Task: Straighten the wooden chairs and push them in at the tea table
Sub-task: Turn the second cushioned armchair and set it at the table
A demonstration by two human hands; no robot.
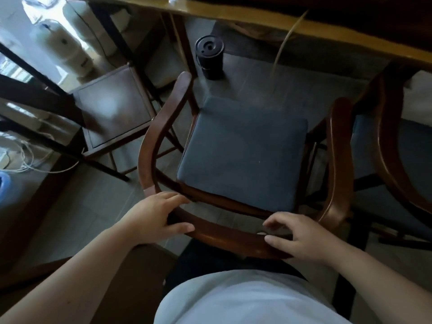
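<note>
A dark wooden armchair (149, 146) with a curved back rail and a blue seat cushion (243, 155) stands in front of me, facing the tea table (257, 17). Its front sits a little short of the table edge. My left hand (154, 216) grips the back rail at its left bend, fingers over the top and thumb underneath. My right hand (301, 237) rests on the rail further right, fingers curled over it. A second wooden armchair (395, 160) with a blue cushion stands close on the right, partly under the table.
A black cylindrical bin (210, 58) stands on the tiled floor under the table, ahead of the chair's left arm. A dark square stool (112, 106) sits to the left, next to dark frame legs and loose cables (25, 160). White jugs stand at the far left.
</note>
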